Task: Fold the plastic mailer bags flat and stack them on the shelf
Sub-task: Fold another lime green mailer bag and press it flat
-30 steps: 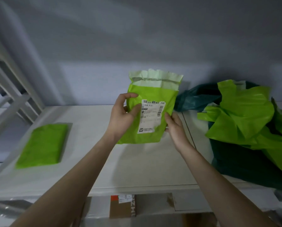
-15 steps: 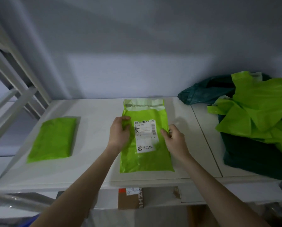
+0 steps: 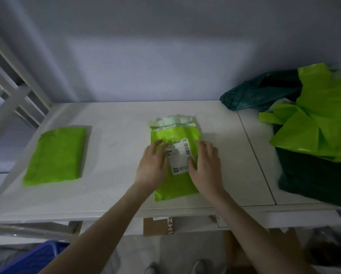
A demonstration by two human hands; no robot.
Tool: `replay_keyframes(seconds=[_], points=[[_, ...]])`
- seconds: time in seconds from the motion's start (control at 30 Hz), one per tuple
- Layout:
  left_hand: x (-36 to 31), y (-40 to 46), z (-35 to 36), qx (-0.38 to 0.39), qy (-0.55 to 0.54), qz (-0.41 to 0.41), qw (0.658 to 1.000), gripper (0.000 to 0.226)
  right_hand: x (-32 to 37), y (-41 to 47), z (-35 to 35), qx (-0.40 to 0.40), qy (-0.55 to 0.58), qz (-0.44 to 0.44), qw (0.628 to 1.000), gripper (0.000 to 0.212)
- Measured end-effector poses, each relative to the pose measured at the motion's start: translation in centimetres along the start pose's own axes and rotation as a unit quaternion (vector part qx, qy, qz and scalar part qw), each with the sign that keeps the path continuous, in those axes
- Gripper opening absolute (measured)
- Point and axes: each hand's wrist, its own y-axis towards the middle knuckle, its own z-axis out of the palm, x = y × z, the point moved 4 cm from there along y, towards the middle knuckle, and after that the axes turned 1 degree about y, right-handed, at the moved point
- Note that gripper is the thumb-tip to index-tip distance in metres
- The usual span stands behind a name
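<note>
A cardboard box [image 3: 158, 226] and blue crate [image 3: 34, 258] sit below.

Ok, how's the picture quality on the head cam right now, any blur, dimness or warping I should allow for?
Head view: dim, bluish light with soft shadows on the wall; both the left hand and right hand are motion-blurred over the mailer bag, its label print mostly unreadable; wide-angle warping bends the shelf edges; no strong glare.

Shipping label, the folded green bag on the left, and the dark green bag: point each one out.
shipping label [image 3: 179, 158]: head view, white middle between the hands.
folded green bag [image 3: 57, 155]: head view, centre of its top face.
dark green bag [image 3: 256, 91]: head view, crumpled upper part.
</note>
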Motion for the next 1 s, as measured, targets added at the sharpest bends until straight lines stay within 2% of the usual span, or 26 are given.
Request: replay_keyframes(seconds=[0.07,0.13,0.23,0.37,0.47,0.53,0.63,0.7,0.83,1.0], points=[[-1.1,-1.0,1.6,0.045,0.048,0.035,0.997,0.065,0.5,-0.5,1.0,0.045,-0.024,-0.1,0.994,0.04],[-0.8,-1.5,3.5,0.109,0.134,0.054,0.983,0.083,0.0,-1.1,2.4,0.096,-0.072,-0.144,0.982,0.045],[-0.2,-1.1,4.0,0.149,0.199,0.093,0.964,0.072,-0.9,-1.1,3.8,0.164,-0.115,-0.091,0.976,0.056],[1.1,-0.3,4.2,0.14,0.196,0.093,0.966,0.064,-0.8,-0.9,5.1,0.217,-0.139,-0.04,0.965,0.069],[0.3,0.2,3.9,0.121,0.14,0.096,0.978,0.061,-0.2,0.2,3.1,0.168,-0.107,-0.023,0.98,0.062],[0.6,1.3,3.1,0.102,0.073,0.028,0.992,0.054,-0.2,1.6,1.4,0.133,-0.073,-0.014,0.988,0.049],[0.4,3.6,1.6,0.029,0.073,0.008,0.997,0.049,-0.8,4.2,0.6,0.107,-0.081,-0.063,0.989,0.041],[0.2,5.2,1.6,0.02,0.109,0.022,0.994,0.05,-0.9,6.0,1.2,0.125,-0.088,-0.071,0.986,0.047],[1.2,7.2,3.0,0.075,0.192,0.033,0.978,0.055,-1.3,7.8,3.6,0.214,-0.121,-0.065,0.967,0.054],[3.0,7.1,3.7,0.088,0.197,-0.01,0.976,0.059,-3.4,7.4,4.1,0.22,-0.153,-0.004,0.963,0.063]])
